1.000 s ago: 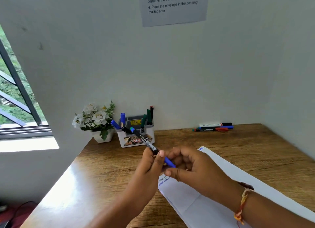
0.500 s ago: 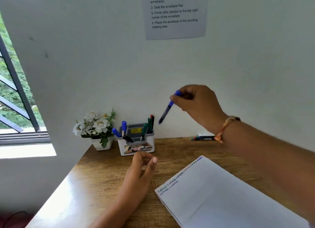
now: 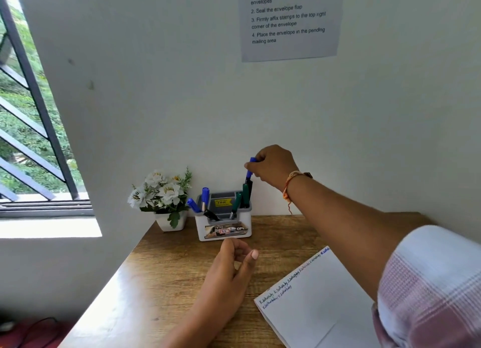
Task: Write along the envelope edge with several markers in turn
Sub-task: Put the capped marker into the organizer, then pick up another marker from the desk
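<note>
My right hand (image 3: 273, 167) pinches a blue-capped marker (image 3: 249, 174) by its top, holding it upright above the right rear of the white marker holder (image 3: 223, 228). The marker's lower end is level with the green markers (image 3: 242, 198) standing there. Two blue markers (image 3: 201, 200) lean in the holder's left side. My left hand (image 3: 231, 267) hovers over the desk in front of the holder, fingers loosely curled, holding nothing. The white envelope (image 3: 320, 311) lies at the lower right, with lines of handwriting along its upper left edge.
A small white pot of artificial flowers (image 3: 162, 195) stands left of the holder against the wall. The wooden desk (image 3: 169, 277) fills the corner, with its left edge beside a window (image 3: 28, 129). An instruction sheet (image 3: 290, 20) hangs on the wall above.
My right hand took the blue marker from my left hand, lifted it, then carried it left and down to the holder. My left hand let go and stayed over the desk.
</note>
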Tool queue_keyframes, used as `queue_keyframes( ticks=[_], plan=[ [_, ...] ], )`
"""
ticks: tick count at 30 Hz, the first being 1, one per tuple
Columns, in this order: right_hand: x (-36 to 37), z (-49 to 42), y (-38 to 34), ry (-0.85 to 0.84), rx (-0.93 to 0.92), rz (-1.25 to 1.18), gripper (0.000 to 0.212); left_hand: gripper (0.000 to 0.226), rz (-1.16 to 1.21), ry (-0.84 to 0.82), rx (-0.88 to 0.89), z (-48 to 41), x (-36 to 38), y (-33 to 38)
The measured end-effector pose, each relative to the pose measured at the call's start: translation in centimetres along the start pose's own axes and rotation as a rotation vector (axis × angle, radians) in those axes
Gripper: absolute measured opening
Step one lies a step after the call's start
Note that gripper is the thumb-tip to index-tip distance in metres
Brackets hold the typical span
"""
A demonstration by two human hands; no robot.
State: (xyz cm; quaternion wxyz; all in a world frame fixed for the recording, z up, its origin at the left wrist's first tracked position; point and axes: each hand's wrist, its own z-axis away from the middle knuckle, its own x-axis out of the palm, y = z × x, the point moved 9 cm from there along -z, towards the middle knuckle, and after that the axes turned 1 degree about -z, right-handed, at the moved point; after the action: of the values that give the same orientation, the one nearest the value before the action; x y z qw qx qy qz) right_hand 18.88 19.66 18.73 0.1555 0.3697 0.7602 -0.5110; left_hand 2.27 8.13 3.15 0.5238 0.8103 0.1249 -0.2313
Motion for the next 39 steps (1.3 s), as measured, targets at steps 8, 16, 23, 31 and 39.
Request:
queue_keyframes(
  ticks=[8, 16, 23, 31, 39],
  plan=[
    [2.7, 0.3, 2.7, -0.161, 0.121, 0.031, 0.036, 0.038, -0.001, -0.042, 0.002, 0.1, 0.3, 0.0],
    [-4.0, 4.8, 8.7, -0.072, 0.165, 0.025, 0.032, 0.034, -0.075, -0.068, -0.006, 0.1, 0.6, -0.2],
    [-5.7, 10.8, 20.0, -0.141, 0.273, 0.538, 0.04, 0.033, -0.135, -0.105, 0.014, 0.2, 1.4, 0.4],
    [-5.1, 9.8, 22.0, -0.099, 0.196, 0.644, 0.044, 0.026, -0.168, -0.11, 0.007, 0.2, 1.5, 0.0],
    [-5.0, 8.6, 22.6, -0.082, 0.187, 0.768, 0.029, 0.031, -0.177, -0.111, 0.013, 0.1, 1.6, -0.2]
  ],
)
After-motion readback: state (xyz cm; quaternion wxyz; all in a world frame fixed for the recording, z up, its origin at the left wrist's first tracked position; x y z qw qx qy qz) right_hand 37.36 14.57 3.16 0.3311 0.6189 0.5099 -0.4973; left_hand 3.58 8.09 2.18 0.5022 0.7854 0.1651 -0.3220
